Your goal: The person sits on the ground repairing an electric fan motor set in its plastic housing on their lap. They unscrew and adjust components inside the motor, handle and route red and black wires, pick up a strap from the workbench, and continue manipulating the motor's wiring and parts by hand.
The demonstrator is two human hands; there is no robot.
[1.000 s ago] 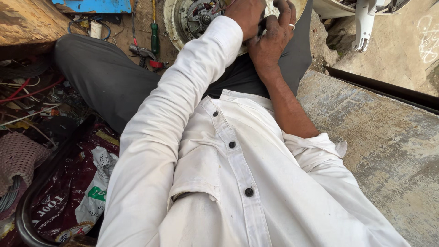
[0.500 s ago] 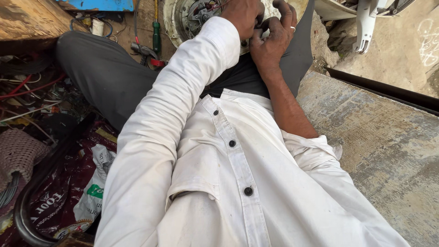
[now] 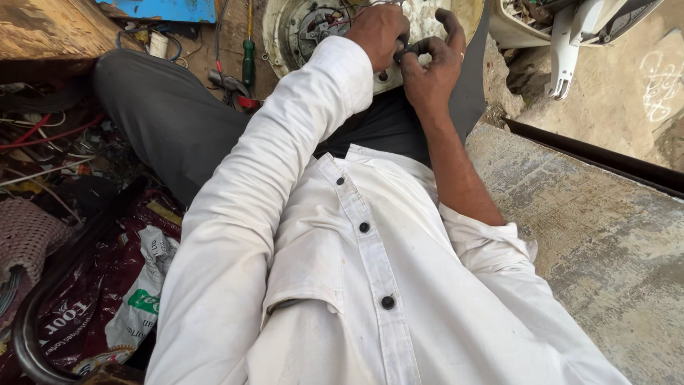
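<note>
My left hand (image 3: 377,32) and right hand (image 3: 431,68) meet over the round cream motor housing (image 3: 285,36), which lies flat on my lap with its open face up — its top edge is cut off by the frame. Both hands pinch one small dark part (image 3: 406,51), fingers closed narrow around it; its shape and long axis cannot be made out. A green-handled screwdriver (image 3: 248,63) lies just left of the housing, shaft pointing away from me.

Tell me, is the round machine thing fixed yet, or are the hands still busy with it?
Already open: the round cream housing shows its wires and metal insides. In hand: the left hand and right hand pinch a small dark part over it. Left: nothing covers those insides yet, and the green-handled screwdriver lies unused beside it.
</note>
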